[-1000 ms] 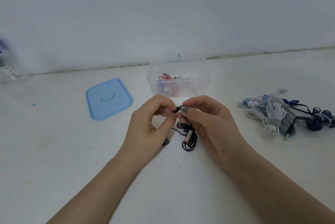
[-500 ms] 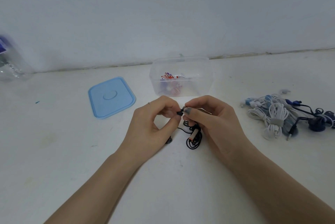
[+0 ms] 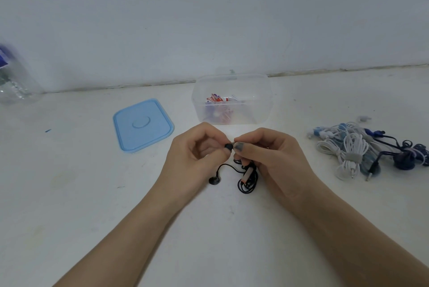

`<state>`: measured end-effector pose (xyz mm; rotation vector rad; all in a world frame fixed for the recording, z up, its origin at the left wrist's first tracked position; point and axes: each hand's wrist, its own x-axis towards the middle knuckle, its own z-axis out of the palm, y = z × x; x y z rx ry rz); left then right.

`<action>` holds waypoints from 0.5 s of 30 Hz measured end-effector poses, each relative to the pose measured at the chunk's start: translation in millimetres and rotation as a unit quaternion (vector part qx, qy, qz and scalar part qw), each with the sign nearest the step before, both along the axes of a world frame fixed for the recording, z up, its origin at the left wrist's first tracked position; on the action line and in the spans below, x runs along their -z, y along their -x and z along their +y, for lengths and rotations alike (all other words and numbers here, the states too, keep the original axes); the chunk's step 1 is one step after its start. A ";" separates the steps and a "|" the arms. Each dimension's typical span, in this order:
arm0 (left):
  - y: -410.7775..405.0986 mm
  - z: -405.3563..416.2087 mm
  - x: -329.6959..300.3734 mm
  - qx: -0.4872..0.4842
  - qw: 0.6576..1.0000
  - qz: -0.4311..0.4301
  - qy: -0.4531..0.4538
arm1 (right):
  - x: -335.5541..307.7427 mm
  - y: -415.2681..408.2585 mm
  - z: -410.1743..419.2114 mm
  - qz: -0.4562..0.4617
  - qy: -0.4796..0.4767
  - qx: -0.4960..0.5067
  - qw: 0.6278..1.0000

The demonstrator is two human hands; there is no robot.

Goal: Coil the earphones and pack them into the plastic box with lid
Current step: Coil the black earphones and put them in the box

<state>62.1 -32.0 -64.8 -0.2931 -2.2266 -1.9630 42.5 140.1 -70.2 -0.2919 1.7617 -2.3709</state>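
Above the white tabletop (image 3: 69,194), both hands (image 3: 232,154) pinch thin black wired earphones (image 3: 247,180), seemingly half-coiled; the clear plastic box (image 3: 232,112) holds one set, more await.

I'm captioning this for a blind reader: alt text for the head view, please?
Both hands, left hand and right hand, pinch black earphones above a white table. Behind stand an open clear box and its blue lid; more coiled earphones lie right.

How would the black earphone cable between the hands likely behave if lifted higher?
The black earphone cable would probably go floppy, since its loops sag loosely below the right hand. The loose earbud lying by the left hand would likely dangle and swing. It looks thin, so probably very light.
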 end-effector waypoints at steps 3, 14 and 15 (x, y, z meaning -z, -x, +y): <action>0.9 0.2 -0.5 0.006 0.999 -0.029 -0.037 | -0.7 -0.1 -0.1 -0.008 0.007 -0.009 1.000; -0.4 0.4 -7.0 0.021 0.996 -0.045 -0.079 | -4.5 -2.2 -1.8 -0.051 0.055 -0.022 0.997; -0.8 0.5 -6.8 0.023 0.996 -0.047 -0.076 | -5.0 -2.3 -2.0 -0.055 0.059 -0.022 0.997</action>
